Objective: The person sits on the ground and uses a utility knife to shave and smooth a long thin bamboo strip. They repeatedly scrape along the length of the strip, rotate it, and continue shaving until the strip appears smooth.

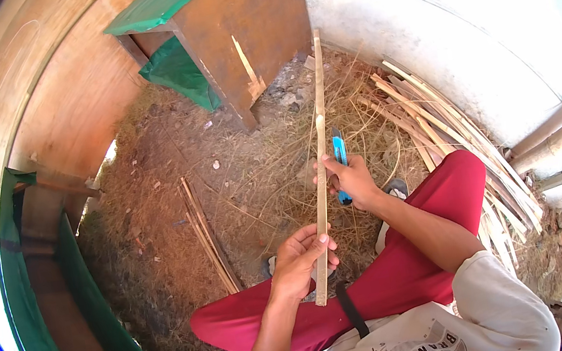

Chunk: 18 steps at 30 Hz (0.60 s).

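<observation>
Left hand [302, 261] pinching: thumb on top of a long wooden strip [319, 97], fingers curled round the far side, close to the strip's near end. Right hand [353, 179] also closed, ahead and to the right of the left hand; thumb presses the strip's face, fingertips show past its left edge. Same right hand has a blue cutter [340, 152] tucked in, just right of the strip; its ends stick out ahead of and behind the knuckles; can't tell if the blade is out. Strip runs from just behind the left hand, past the right hand, well ahead of both, tilted slightly right at the far end. Right of the right hand, a big pile of loose strips [452, 128] on the ground [153, 194], fanned beside the pale wall [448, 27]. Left of the left hand and a bit ahead, a small bundle of thin strips [207, 237] on the ground. Dry shavings [287, 167] ahead of both hands. Farther ahead and left, a brown wooden cabinet [258, 19] with green covering [167, 0]; a splintered pale piece [246, 64] is up against its side. Red trousers [244, 319] under the left hand, legs bent; black strap [350, 310] just behind the strip's near end.
</observation>
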### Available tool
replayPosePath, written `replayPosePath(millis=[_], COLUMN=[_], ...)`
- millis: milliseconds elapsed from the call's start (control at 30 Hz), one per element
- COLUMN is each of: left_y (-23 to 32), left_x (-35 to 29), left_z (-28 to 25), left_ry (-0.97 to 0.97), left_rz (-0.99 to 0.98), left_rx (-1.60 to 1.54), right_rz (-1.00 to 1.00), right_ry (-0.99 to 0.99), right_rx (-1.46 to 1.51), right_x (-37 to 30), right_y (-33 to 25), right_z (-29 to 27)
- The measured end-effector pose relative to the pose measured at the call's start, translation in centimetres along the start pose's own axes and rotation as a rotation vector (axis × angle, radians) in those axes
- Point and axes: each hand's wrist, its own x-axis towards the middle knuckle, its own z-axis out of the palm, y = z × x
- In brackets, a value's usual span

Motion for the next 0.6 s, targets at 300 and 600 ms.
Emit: replayPosePath(millis=[300,600], left_y=[0.3,-2.9], left_x=[0.3,1.7], left_z=[-1.0,-3.1], left_ry=[-0.006,0.253], left_rz=[-0.038,-0.046], left_rx=[0.077,0.618], right_rz=[0.044,-0.072], right_ry=[0.000,-0.002], right_rx=[0.004,-0.334], right_x=[0.0,0.6], right_y=[0.7,2.9], right_z=[0.5,0.3])
